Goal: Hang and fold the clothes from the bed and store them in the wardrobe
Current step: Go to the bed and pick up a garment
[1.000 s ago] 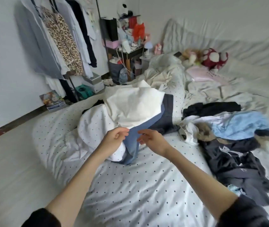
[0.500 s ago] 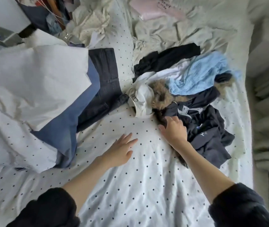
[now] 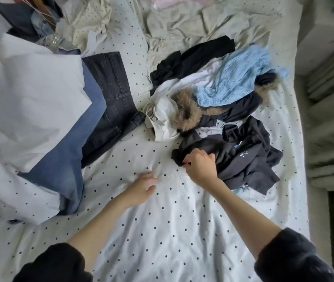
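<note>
My right hand (image 3: 199, 166) grips the near edge of a dark grey garment (image 3: 243, 157) that lies crumpled at the right of the dotted bed sheet (image 3: 162, 231). My left hand (image 3: 141, 189) hovers open just over the sheet, left of the right hand, holding nothing. Behind the dark garment lie a fur-trimmed piece (image 3: 186, 109), a white garment (image 3: 162, 121), a light blue knit (image 3: 235, 78) and a black garment (image 3: 192, 58). At the left sits a folded stack: white cloth (image 3: 30, 98) over blue jeans (image 3: 70, 149) and dark jeans (image 3: 113, 94).
A cream rumpled blanket (image 3: 192, 19) covers the far part of the bed. The bed's right edge meets a grey-white ribbed surface (image 3: 329, 98). Hangers and dark items (image 3: 30, 15) sit at the top left corner.
The view swung from the folded stack toward the clothes pile. My right hand reached the dark garment and closed on its edge; my left hand let go of the stack and moved over the sheet.
</note>
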Tool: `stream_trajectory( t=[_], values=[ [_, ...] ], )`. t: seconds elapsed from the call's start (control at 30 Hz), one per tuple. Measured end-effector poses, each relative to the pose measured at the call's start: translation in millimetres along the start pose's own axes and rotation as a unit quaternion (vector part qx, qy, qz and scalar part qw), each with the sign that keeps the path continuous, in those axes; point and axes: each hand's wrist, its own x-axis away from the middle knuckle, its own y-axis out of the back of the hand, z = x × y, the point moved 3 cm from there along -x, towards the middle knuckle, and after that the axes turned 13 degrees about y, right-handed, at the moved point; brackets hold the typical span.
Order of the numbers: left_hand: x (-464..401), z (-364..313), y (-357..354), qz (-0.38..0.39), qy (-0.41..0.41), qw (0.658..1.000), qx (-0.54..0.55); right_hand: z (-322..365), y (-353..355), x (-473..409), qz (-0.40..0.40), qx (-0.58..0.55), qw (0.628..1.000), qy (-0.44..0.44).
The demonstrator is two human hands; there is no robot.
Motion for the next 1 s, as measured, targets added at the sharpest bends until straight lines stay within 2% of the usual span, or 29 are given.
stream_trajectory(
  t=[0.07,0.13,0.2,0.27,0.33,0.4,0.47,0.57,0.67,0.73,0.87,0.93,1.0],
  values=[
    [11.0,-10.6,1.2,0.000,0.056,0.988,0.146,18.5,-6.7,33.8,0.028,-0.052,0.998,0.035],
    [18.8,-24.2,-2.8,0.025,0.095,0.945,0.312,32.8,-10.4,65.5,0.050,-0.094,0.992,0.063],
    [21.9,-38.3,-9.6,0.045,0.115,0.911,0.394,40.4,-10.7,87.9,0.060,-0.119,0.987,0.086],
    [21.5,-49.8,-17.8,0.015,0.114,0.928,0.354,40.8,-7.7,104.9,0.058,-0.143,0.984,0.090],
    [23.5,-55.7,-26.1,-0.057,0.116,0.944,0.303,35.3,-5.0,119.9,0.051,-0.153,0.983,0.081],
    [32.8,-57.4,-33.3,-0.095,0.087,0.951,0.280,26.1,-1.4,130.9,0.045,-0.169,0.982,0.068],
    [49.3,-55.5,-38.0,-0.088,0.031,0.963,0.251,13.9,3.2,136.3,0.031,-0.219,0.975,0.025],
    [76.1,-47.6,-43.0,-0.059,-0.023,0.983,0.173,-5.5,13.3,131.3,-0.057,-0.316,0.943,-0.090],
    [92.4,-34.7,-45.0,-0.046,-0.036,0.990,0.130,-7.9,21.5,115.0,-0.112,-0.266,0.949,-0.126],
    [96.1,-27.5,-47.0,-0.045,-0.045,0.994,0.092,-1.4,22.1,97.0,-0.067,-0.222,0.964,-0.128],
    [106.6,-28.8,-70.8,-0.003,-0.086,0.996,0.030,17.3,1.2,83.9,0.099,-0.127,0.971,-0.180],
    [109.0,-28.3,-78.9,-0.002,-0.089,0.995,0.032,21.4,-6.6,88.6,0.096,-0.084,0.973,-0.191],
    [106.4,-22.1,-78.3,0.007,-0.069,0.996,0.060,17.4,-6.6,93.7,0.056,-0.091,0.975,-0.194]
  ],
)
